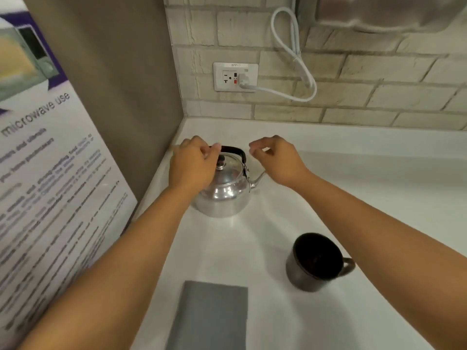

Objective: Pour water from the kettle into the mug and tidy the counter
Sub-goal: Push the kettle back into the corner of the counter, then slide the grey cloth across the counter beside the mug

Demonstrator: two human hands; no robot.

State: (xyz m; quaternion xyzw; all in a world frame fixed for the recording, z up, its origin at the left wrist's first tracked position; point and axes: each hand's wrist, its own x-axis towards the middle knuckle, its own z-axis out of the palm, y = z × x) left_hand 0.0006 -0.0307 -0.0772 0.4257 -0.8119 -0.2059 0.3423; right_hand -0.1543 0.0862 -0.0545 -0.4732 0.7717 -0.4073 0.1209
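My left hand (193,164) curls its grip round the kettle (222,190) handle — right hand (276,160) hovers beside, loosely curled, holding nothing; mug (316,261) sits nearer on the worktop (366,185).

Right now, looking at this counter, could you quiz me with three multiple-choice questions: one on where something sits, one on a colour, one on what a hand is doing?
1. Where is the kettle?
A. in the back corner of the counter
B. on the grey cloth
C. inside the mug

2. What colour is the mug?
A. white
B. dark, near black
C. yellow

3. What is the left hand doing?
A. resting flat on the cloth
B. gripping the mug
C. closing on the kettle's black handle

Answers:
1 A, it stands by the side wall near the brick backsplash.
2 B, its body and inside both look dark.
3 C, its fingers curl at the handle, while the right hand hovers above the spout, holding nothing.
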